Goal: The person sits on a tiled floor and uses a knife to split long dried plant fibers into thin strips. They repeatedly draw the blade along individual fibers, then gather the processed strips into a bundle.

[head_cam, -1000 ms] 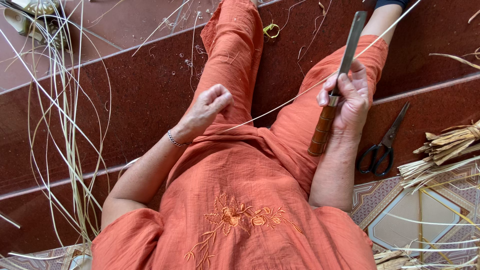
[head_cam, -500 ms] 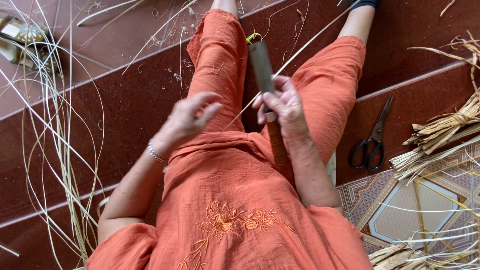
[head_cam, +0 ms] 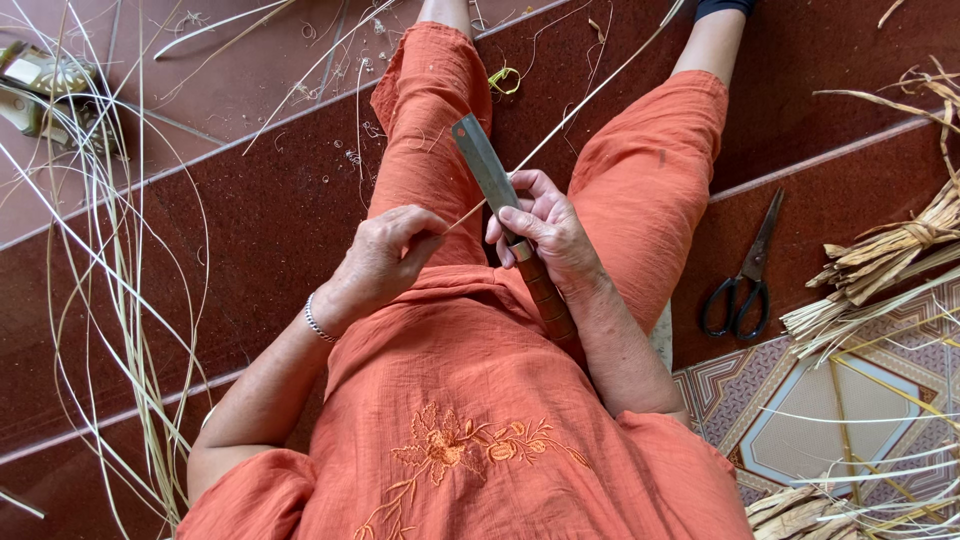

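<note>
I sit on dark red floor tiles in orange clothes, legs stretched out. My right hand (head_cam: 545, 230) grips a long knife (head_cam: 485, 165) with a flat grey blade and a banded wooden handle (head_cam: 545, 295), the blade pointing up and left over my lap. My left hand (head_cam: 385, 255) pinches the near end of a thin pale cane strip (head_cam: 590, 95), which runs from my fingers past the blade up to the top right. The strip touches the blade close to my right thumb.
Black-handled scissors (head_cam: 745, 280) lie on the floor to my right. Bundles of dried straw (head_cam: 880, 265) lie at the right edge, over a patterned tile (head_cam: 800, 400). Long loose cane strips (head_cam: 110, 270) curve across the floor on the left, near a small metal object (head_cam: 45, 85).
The knife has swung from my right knee to the middle of my lap, its blade tilting left. My two hands have come together and the left one has closed on the strip.
</note>
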`<state>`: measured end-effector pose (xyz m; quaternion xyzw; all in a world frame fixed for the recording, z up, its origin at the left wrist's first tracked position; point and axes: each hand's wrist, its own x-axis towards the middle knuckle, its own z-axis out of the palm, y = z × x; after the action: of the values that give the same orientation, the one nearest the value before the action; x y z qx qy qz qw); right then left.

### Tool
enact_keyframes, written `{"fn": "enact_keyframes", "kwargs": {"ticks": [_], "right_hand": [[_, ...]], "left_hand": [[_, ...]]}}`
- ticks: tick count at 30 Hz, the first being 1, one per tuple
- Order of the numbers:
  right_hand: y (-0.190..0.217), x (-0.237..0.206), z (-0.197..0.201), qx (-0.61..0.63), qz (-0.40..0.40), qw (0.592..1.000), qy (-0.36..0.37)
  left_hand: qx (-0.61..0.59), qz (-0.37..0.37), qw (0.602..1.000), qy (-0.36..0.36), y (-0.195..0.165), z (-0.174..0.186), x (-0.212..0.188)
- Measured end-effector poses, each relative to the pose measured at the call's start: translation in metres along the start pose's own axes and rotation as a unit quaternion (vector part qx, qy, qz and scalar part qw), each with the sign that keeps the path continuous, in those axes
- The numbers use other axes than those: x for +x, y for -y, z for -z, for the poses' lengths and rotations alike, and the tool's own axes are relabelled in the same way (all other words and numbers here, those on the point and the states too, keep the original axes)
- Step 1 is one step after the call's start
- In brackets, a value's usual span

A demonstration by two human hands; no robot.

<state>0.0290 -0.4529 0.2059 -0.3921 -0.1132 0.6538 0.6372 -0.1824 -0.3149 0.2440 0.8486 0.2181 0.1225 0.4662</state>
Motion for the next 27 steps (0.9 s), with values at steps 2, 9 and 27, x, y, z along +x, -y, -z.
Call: {"fn": "enact_keyframes", "kwargs": {"ticks": [2,9,27], "right_hand": [[0.003,0.0,0.001,0.008,0.01,1.0,-0.001],[0.014,-0.001,0.011,0.017,0.06,0.998,-0.02],[0.012,-0.002,-0.018,-0.077,0.114,0.989,-0.051]], "left_hand": [[0.001,0.015,1.0,0.013,-0.003,0.007,-0.003],[-0.011,0.035,0.999,0.015,-0.01,0.023,-0.012],[-0.056,0.082,0.995,-0.002,-0.007,0.006,0.006]]}}
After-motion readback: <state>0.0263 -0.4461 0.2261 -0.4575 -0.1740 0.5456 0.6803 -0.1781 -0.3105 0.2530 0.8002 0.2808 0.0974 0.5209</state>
